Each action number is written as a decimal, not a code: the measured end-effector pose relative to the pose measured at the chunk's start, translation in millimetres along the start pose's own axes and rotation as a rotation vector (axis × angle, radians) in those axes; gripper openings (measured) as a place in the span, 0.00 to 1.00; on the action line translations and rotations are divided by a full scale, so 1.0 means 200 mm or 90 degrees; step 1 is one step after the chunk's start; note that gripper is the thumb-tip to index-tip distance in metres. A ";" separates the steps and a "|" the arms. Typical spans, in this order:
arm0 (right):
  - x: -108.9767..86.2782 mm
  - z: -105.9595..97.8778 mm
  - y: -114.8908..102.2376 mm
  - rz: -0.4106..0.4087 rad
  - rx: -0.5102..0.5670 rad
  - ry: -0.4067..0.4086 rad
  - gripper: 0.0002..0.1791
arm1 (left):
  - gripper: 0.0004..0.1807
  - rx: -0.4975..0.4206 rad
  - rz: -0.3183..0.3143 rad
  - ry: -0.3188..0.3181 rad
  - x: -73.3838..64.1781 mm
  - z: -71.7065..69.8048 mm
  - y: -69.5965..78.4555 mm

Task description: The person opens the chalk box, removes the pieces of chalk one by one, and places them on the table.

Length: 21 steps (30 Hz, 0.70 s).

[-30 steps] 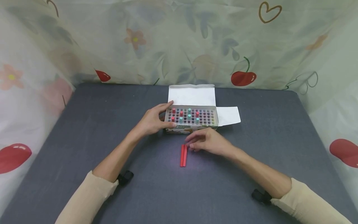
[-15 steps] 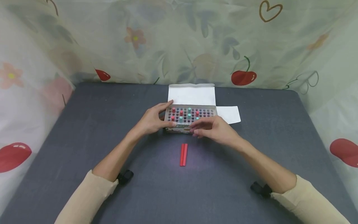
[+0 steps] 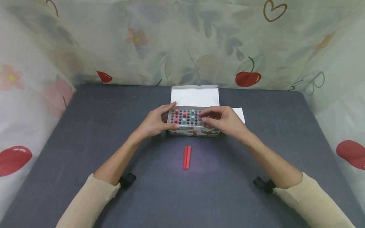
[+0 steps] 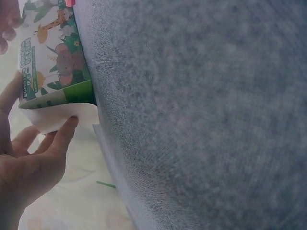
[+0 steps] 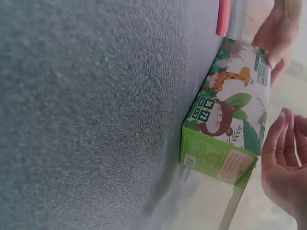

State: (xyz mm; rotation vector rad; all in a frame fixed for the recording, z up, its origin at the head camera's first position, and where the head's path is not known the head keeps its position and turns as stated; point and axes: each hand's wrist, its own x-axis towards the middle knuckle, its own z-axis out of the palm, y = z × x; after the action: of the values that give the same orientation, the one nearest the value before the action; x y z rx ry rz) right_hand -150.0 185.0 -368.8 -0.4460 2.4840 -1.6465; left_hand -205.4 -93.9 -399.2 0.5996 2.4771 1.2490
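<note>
A cardboard box (image 3: 196, 131) with animal pictures stands mid-table, its top folded back over a grid of round holes. Several red and teal sticks (image 3: 184, 120) poke up from the holes. My left hand (image 3: 155, 122) grips the box's left end, thumb at the front edge and index finger at the back corner. Over the right half of the holes is my right hand (image 3: 225, 120), its thumb and index fingertips close together where a red and a teal stick stood. I cannot tell whether they pinch one. Two red sticks (image 3: 186, 157) lie side by side in front of the box.
The white lid (image 3: 195, 96) leans back behind the box, and a white side flap (image 3: 239, 115) sticks out at its right. A dark grey cloth (image 3: 114, 104) covers the table. Patterned curtains (image 3: 182, 41) hang behind and at both sides.
My right hand has moved up from beside the two red sticks, past the box front, to above the holes. The left hand and the box have stayed in place.
</note>
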 end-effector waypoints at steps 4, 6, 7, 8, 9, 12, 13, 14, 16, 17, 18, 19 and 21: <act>0.03 -0.01 0.02 -0.004 0.008 0.015 0.11 | 0.49 0.003 0.004 0.000 0.00 0.00 0.00; 0.04 -0.02 0.03 -0.002 0.010 0.023 0.10 | 0.49 0.001 0.004 0.000 0.00 0.00 0.00; 0.05 -0.02 0.04 0.002 0.013 0.027 0.10 | 0.50 -0.001 0.004 0.000 0.00 0.00 0.00; 0.06 -0.02 0.05 0.006 0.015 0.029 0.10 | 0.50 -0.002 0.004 -0.001 -0.01 0.00 0.00; 0.07 -0.02 0.06 0.010 0.016 0.031 0.10 | 0.50 -0.004 0.003 -0.001 -0.01 0.00 0.00; 0.09 -0.03 0.07 0.021 0.004 0.036 0.09 | 0.50 -0.005 0.003 -0.001 0.00 0.00 0.00; 0.09 -0.03 0.08 0.026 -0.003 0.036 0.09 | 0.50 -0.005 0.003 -0.001 0.00 0.00 0.00; 0.09 -0.03 0.08 0.029 -0.014 0.037 0.09 | 0.50 -0.005 0.004 -0.001 0.00 0.00 0.00; 0.10 -0.03 0.08 0.037 -0.044 0.035 0.09 | 0.50 -0.005 0.005 0.000 0.00 0.00 0.00; 0.10 -0.03 0.07 0.041 -0.062 0.032 0.09 | 0.50 -0.004 0.005 0.000 0.00 0.00 0.00; 0.11 -0.03 0.07 0.045 -0.080 0.026 0.09 | 0.50 -0.004 0.005 0.000 0.00 0.00 0.00; 0.11 -0.03 0.06 0.048 -0.097 0.019 0.09 | 0.50 -0.004 0.005 0.000 0.00 0.00 0.00; 0.12 -0.02 0.06 0.053 -0.142 0.003 0.10 | 0.50 -0.004 0.004 0.000 0.00 0.00 -0.01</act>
State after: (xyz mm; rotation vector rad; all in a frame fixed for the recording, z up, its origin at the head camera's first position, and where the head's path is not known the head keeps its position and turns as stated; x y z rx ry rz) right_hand -176.2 186.0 -375.9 -0.3558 2.6618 -1.3488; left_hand -206.1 -94.0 -400.5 0.6070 2.4720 1.2580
